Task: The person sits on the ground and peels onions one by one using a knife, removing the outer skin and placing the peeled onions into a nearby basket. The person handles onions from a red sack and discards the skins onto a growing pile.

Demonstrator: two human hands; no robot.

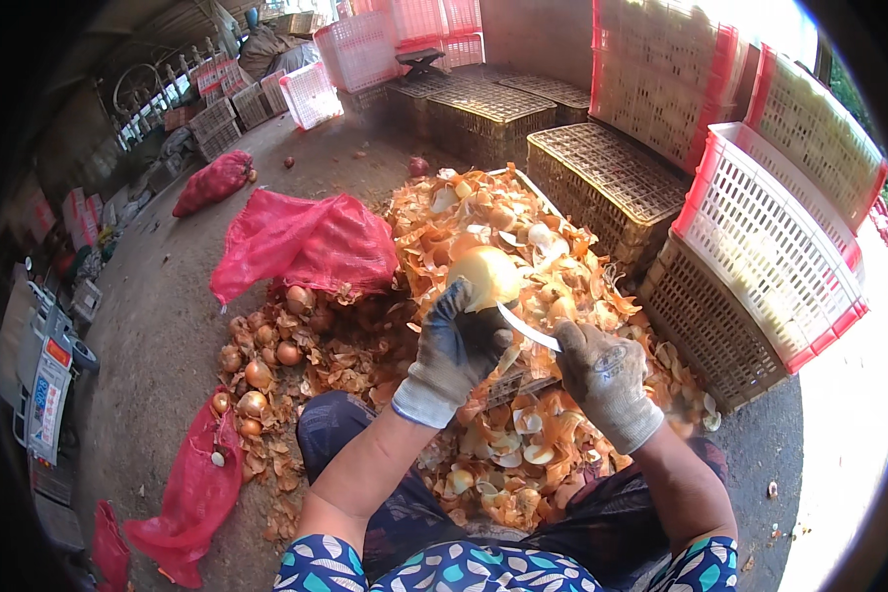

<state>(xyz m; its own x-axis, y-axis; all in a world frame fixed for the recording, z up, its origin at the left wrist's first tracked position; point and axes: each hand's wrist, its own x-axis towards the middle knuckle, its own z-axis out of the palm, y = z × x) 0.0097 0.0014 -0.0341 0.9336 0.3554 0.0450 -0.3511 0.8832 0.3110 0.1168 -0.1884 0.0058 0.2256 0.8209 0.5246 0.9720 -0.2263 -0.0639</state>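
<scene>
My left hand (451, 347), in a dirty work glove, is closed around a pale yellow onion (485, 276) and holds it up over the heap. In my gloved right hand (607, 375) is a knife, its handle hidden in my fist. The curved blade (529, 328) points up and left, its tip close to the underside of the onion; I cannot tell if it touches. Below both hands spreads a big heap of onion skins (503, 459) between my knees. Unpeeled brown onions (259, 373) lie to the left, by the mouth of a red mesh sack (311, 242).
Stacked plastic crates (770, 247) stand close on the right, with low brown crates (612, 178) beyond the heap. A full red sack (214, 183) lies farther left, and a flattened mesh sack (199, 493) is at lower left. A small vehicle (44, 375) stands at the far left.
</scene>
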